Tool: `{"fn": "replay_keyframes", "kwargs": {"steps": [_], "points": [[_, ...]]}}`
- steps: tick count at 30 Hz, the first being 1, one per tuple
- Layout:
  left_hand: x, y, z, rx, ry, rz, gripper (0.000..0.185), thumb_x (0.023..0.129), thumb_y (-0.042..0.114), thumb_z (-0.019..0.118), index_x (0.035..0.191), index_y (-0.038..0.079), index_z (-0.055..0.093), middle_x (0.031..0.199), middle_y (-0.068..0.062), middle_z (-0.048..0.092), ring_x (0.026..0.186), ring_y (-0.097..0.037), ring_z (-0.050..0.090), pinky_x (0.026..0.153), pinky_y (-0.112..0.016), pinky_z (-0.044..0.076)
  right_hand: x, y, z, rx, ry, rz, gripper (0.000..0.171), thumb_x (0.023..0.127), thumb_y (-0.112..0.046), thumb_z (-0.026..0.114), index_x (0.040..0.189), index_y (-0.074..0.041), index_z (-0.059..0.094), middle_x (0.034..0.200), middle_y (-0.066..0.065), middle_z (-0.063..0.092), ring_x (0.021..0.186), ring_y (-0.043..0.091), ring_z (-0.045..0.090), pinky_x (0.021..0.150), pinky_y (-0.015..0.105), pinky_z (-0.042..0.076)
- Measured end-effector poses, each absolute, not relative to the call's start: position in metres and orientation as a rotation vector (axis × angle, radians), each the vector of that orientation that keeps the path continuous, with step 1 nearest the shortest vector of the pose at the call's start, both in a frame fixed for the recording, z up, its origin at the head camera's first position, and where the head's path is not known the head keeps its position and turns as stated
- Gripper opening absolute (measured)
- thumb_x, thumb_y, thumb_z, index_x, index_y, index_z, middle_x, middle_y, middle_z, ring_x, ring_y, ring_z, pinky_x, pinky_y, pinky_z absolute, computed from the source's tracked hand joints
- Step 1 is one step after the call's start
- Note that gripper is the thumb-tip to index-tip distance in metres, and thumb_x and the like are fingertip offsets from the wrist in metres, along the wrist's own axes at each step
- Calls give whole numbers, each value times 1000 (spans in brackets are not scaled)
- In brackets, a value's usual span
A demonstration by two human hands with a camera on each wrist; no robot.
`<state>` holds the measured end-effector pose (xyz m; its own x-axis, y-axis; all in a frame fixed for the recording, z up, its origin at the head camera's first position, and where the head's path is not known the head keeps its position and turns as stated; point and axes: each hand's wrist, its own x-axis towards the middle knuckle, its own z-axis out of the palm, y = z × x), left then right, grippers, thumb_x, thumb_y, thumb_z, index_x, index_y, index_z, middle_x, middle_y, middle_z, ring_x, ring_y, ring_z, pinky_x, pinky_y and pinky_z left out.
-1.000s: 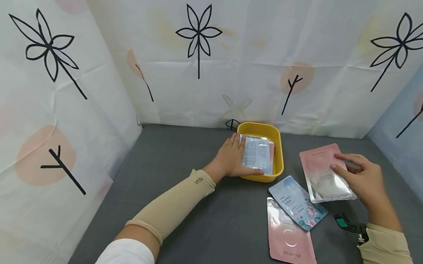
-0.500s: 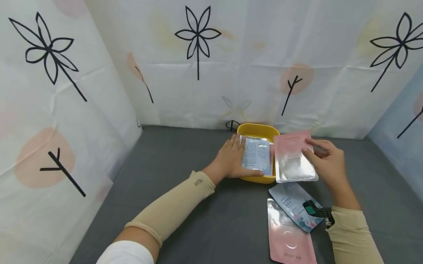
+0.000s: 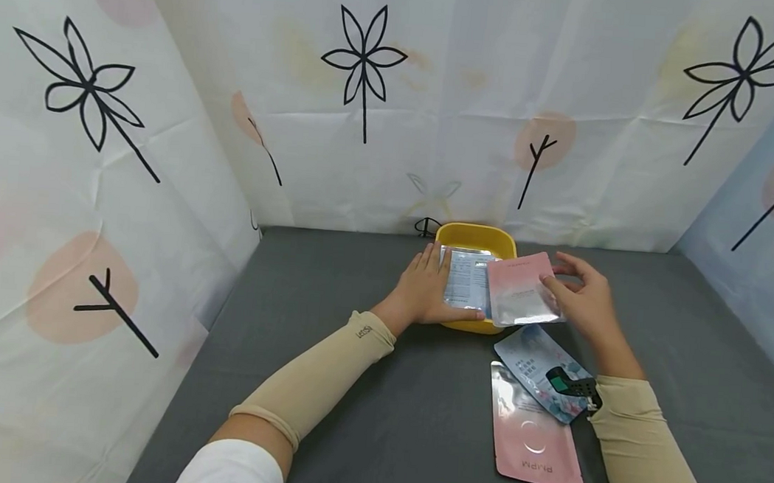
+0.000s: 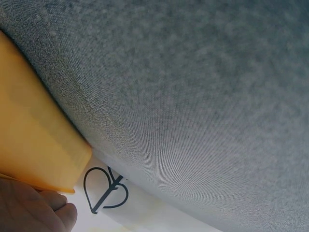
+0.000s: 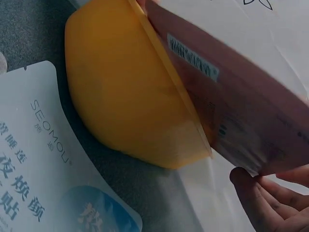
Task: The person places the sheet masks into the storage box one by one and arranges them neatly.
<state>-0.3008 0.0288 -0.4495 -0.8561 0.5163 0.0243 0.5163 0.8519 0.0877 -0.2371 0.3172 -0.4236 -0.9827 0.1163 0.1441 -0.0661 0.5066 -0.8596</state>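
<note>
My right hand (image 3: 586,298) pinches the right edge of a pink and silver sheet mask packet (image 3: 520,288), thumb on the near face. The packet overlaps the right rim of the yellow basket (image 3: 470,234) in the head view. From the right wrist, its barcoded back (image 5: 193,55) shows above the basket's wall (image 5: 116,77). My left hand (image 3: 417,288) lies with straight fingers along the basket's left side, thumb stretched over the front rim. Inside the basket is a light blue packet (image 3: 468,276) with printed text, partly covered by the held one.
A blue flowered mask packet (image 3: 533,361) lies right in front of the basket, overlapping another pink and silver packet (image 3: 534,446) on the grey cloth (image 3: 376,418). A patterned white curtain (image 3: 432,148) stands close behind the basket.
My right hand has carried the pink packet leftward from the right side of the cloth to over the basket's right rim. My left hand has stayed at the basket.
</note>
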Motion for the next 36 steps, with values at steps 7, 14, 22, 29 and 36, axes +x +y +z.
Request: {"fn": "replay_keyframes", "kwargs": {"steps": [7, 14, 22, 29, 36], "points": [[-302, 28, -447, 870, 3039, 123, 135, 81, 97, 46, 171, 4, 8, 178, -22, 7, 167, -35, 12, 134, -49, 20, -236, 318, -424, -1, -2608, 1383, 58, 107, -37, 64, 152, -1, 55, 139, 26, 61, 116, 22, 70, 73, 4, 48], [-303, 27, -446, 868, 3021, 113, 134, 82, 97, 46, 171, 5, 6, 179, -21, 5, 167, -35, 9, 135, -48, 18, -237, 316, -423, 167, -2642, 1353, 44, 106, -28, 67, 136, 3, 67, 129, 26, 67, 88, -17, 59, 73, 10, 53], [-304, 23, -444, 868, 3008, 181, 142, 76, 99, 53, 171, 6, 4, 179, -21, 4, 167, -36, 6, 135, -49, 15, -239, 315, -423, 317, -2683, 1358, 35, 107, -22, 67, 129, 5, 70, 118, 27, 73, 88, -2, 68, 77, 13, 57], [-304, 20, -445, 872, 3016, 199, 132, 84, 94, 49, 171, 4, 9, 178, -22, 8, 167, -36, 8, 135, -49, 16, -241, 316, -425, 321, -2713, 1348, 36, 107, -22, 66, 131, 4, 70, 119, 28, 74, 89, -1, 70, 78, 12, 54], [-303, 22, -451, 895, 3023, 185, 129, 86, 92, 49, 170, 3, 7, 178, -21, 8, 167, -35, 8, 135, -48, 16, -236, 315, -424, 309, -2731, 1342, 37, 107, -24, 66, 130, 4, 70, 116, 27, 74, 88, -3, 68, 78, 14, 56]]}}
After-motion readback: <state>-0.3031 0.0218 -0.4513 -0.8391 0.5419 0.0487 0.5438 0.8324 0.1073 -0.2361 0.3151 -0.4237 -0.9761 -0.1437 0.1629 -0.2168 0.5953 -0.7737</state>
